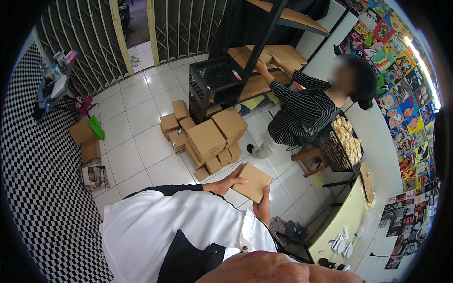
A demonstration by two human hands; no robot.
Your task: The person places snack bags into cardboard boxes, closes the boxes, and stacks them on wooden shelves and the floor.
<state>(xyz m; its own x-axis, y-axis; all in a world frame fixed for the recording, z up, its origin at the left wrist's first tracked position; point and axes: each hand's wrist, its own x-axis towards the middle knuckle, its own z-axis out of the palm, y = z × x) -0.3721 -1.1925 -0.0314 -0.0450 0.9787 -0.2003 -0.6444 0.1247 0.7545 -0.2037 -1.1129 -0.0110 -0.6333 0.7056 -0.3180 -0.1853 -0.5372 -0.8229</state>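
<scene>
Between my hands, in front of my white-clad body, is a flat brown cardboard box [253,181]. My left hand [228,184] grips its left side, thumb over the top. My right hand [261,203] holds its right side near the lower corner. Just beyond the box, stacks of similar brown cardboard boxes [205,138] of different sizes stand on the white tiled floor [158,146].
A co-worker [306,106] in a striped top handles flat boxes on the wooden shelving [283,23] beside a black crate [212,75]. At the right stand a stool [304,157], a crate of gold wrappers [344,139] and a pale table [339,217]; folding gates [180,33] stand behind.
</scene>
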